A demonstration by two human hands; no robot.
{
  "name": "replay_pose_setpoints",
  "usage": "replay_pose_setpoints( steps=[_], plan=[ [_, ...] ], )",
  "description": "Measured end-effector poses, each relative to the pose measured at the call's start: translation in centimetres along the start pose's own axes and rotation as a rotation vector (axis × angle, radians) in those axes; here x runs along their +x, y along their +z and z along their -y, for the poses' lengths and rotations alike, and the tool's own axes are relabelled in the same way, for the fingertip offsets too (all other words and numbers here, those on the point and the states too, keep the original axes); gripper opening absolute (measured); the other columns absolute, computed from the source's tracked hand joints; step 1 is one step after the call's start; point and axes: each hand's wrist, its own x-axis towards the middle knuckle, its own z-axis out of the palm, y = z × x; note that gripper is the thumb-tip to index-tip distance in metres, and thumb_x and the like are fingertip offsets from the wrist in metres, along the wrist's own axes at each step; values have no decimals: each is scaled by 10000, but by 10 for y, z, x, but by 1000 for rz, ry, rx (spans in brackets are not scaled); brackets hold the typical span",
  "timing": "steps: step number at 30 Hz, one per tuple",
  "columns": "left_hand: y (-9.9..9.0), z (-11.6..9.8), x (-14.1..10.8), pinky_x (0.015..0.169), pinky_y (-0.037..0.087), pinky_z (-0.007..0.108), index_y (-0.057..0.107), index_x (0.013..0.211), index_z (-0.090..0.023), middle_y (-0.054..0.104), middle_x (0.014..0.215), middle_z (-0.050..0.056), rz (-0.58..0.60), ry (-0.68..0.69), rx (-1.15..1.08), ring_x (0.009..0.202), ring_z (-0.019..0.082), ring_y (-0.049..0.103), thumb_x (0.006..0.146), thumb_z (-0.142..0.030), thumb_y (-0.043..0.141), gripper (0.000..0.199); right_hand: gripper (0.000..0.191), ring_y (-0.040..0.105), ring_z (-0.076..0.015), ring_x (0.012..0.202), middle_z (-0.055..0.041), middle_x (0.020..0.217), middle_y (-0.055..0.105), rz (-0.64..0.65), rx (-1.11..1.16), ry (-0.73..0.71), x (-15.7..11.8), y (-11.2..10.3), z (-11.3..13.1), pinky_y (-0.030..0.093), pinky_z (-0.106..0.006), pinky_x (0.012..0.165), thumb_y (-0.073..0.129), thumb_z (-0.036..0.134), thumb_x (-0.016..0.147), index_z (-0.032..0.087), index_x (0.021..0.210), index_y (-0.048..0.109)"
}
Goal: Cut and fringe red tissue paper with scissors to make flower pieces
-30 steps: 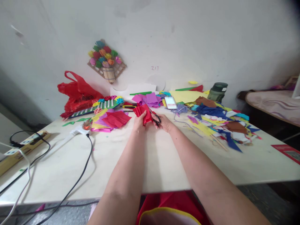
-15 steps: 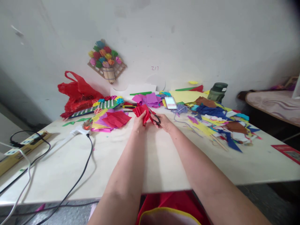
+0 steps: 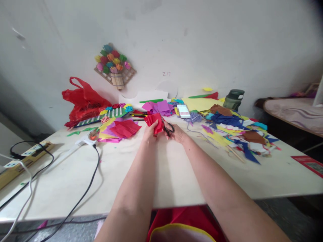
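My left hand [image 3: 150, 132] is closed on a piece of red crepe paper [image 3: 156, 123], held a little above the white table. In my right hand [image 3: 178, 133] is a pair of black-handled scissors [image 3: 171, 128], with my fingers through the handles. Its blades lie at the right edge of the red paper, partly hidden by it. To the left of my hands, a loose stack of red, yellow and purple paper sheets [image 3: 125, 128] rests on the table. Purple sheets [image 3: 163, 107] lie behind my hands.
A red plastic bag [image 3: 82, 101] stands at the back left. Paper scraps [image 3: 234, 124] and a dark green bottle [image 3: 234, 99] occupy the right side. At the left are a power strip [image 3: 27, 159] and a black cable [image 3: 96, 168]. Purple yarn [image 3: 195, 117] trails across the table.
The scissors' handles have turned slightly in my right hand. The red paper has shifted a little to the right in my left hand.
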Motion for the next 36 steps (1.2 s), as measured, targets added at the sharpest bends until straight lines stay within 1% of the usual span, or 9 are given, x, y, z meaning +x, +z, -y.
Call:
replay_pose_setpoints(
  steps=[3, 8, 11, 16, 19, 24, 30, 36],
  plan=[
    [-3, 3, 3, 562, 497, 216, 625, 767, -108, 671, 708, 72, 35, 6, 1, 587, 131, 634, 692, -174, 717, 136, 501, 506, -82, 352, -2, 499, 563, -6, -5, -15, 0, 0, 0, 213, -178, 263, 555, 640, 729, 143, 666, 554],
    [-3, 3, 2, 587, 513, 245, 633, 775, -103, 679, 731, 92, 64, -15, 14, 602, 149, 642, 690, -193, 723, 153, 502, 500, -81, 350, 0, 495, 561, -43, -27, -18, -1, 1, 3, 209, -180, 260, 564, 649, 717, 151, 651, 549],
    [0, 0, -2, 570, 500, 218, 634, 765, -104, 669, 687, 76, 37, -12, 4, 576, 130, 631, 691, -183, 725, 141, 502, 489, -78, 343, 1, 483, 552, -55, -32, -15, -2, 2, 5, 204, -181, 260, 572, 648, 711, 153, 633, 544],
    [3, -2, -5, 528, 473, 185, 631, 728, -103, 643, 625, 45, -22, 38, -2, 540, 111, 613, 679, -177, 738, 139, 487, 483, -79, 337, -3, 479, 553, -36, -20, -17, -3, 2, 6, 205, -183, 266, 574, 629, 723, 147, 654, 560],
    [1, 1, -2, 559, 489, 201, 632, 745, -106, 652, 648, 50, -27, 46, 0, 552, 116, 617, 662, -199, 755, 175, 480, 491, -79, 342, 2, 490, 558, -30, -8, -25, -3, 2, 5, 205, -176, 268, 575, 620, 727, 142, 683, 572],
    [-3, 5, 3, 615, 511, 239, 628, 777, -119, 674, 723, 70, -5, 47, -1, 610, 141, 641, 661, -221, 755, 200, 495, 495, -78, 349, 4, 488, 558, -29, -13, -48, -3, 2, 4, 210, -176, 270, 573, 634, 716, 143, 656, 554],
    [1, 0, 1, 554, 498, 204, 622, 777, -106, 658, 658, 60, -63, 33, -33, 545, 119, 620, 746, -168, 667, 83, 467, 496, -75, 348, 19, 486, 554, -61, 0, -33, -3, 3, 6, 202, -169, 276, 578, 586, 736, 129, 822, 624],
    [4, -4, -1, 467, 446, 163, 624, 767, -96, 648, 636, 50, -120, -12, -54, 472, 88, 585, 756, -156, 654, 68, 445, 496, -80, 348, 21, 482, 555, -71, 9, -27, -2, 2, 4, 207, -173, 278, 577, 558, 745, 127, 843, 631]
  ],
)
